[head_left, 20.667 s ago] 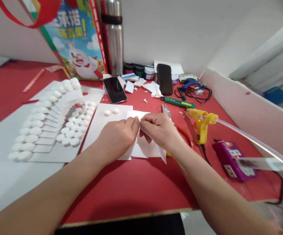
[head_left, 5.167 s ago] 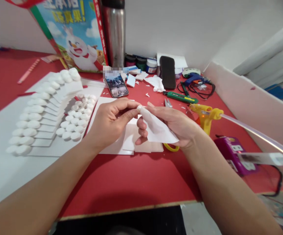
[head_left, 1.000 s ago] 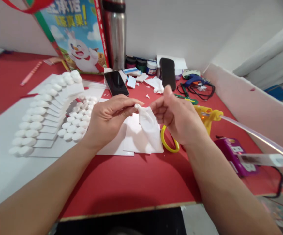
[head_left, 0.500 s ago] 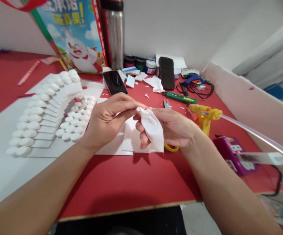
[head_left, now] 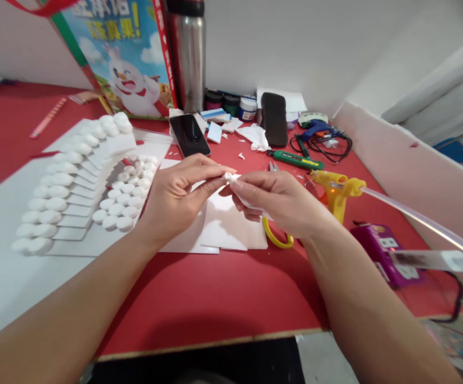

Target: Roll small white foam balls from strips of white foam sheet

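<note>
White twisted sheet (head_left: 228, 176), left grip (head_left: 181, 191) pinching, right grip (head_left: 271, 198) pinching alongside

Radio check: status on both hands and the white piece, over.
Left hand: fingers pinching white piece. Right hand: fingers closed on it too. White piece: bunched, partly hidden by right hand. Possible snag: scissors, partly behind right hand.

The near tabletop (head_left: 219, 296) lies open; a yellow glue gun (head_left: 337, 198) blocks passage rightward.
</note>
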Available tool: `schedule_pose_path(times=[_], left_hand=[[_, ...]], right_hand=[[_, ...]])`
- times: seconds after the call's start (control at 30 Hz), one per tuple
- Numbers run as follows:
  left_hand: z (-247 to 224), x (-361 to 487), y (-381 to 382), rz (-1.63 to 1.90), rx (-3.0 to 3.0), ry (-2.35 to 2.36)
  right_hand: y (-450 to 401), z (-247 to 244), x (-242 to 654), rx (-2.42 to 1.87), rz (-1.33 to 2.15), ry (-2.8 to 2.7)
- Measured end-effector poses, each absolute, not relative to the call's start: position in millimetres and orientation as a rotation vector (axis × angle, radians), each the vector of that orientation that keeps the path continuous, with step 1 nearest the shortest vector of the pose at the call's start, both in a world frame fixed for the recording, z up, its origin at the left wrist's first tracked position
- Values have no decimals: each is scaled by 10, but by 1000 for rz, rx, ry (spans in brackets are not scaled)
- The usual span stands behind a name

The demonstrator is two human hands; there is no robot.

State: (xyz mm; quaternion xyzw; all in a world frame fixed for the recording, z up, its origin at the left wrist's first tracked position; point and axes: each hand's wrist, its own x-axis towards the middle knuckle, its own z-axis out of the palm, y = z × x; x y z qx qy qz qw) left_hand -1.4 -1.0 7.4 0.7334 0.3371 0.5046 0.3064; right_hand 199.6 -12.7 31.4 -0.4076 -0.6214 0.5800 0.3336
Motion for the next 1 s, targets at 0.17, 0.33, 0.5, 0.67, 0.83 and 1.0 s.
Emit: schedule_pose_path(times=[0.17,0.33,0.5,0.67,0.83,1.0], left_hand=[[51,0,-1,1365,1889,928],[43,33,-18,1370,1859,977],[14,93,-79,1408,1840,1023],[0,114,-127,1484,2068,1104],[-12,131,-155,1516,2365,1167],[-24,152,-166,1468,2356,1066]], right_hand=[[-189,295,1936,-1269,760,-1890],[-216,231,1869,-1309,596,-1830],[-253,161,1760,-1395,292,-1746],[-294,138,1700,-1327,134,-1799],[-310,169,1716,-1274,243,-1822],[-287,191,1781,-1279,278,-1808]])
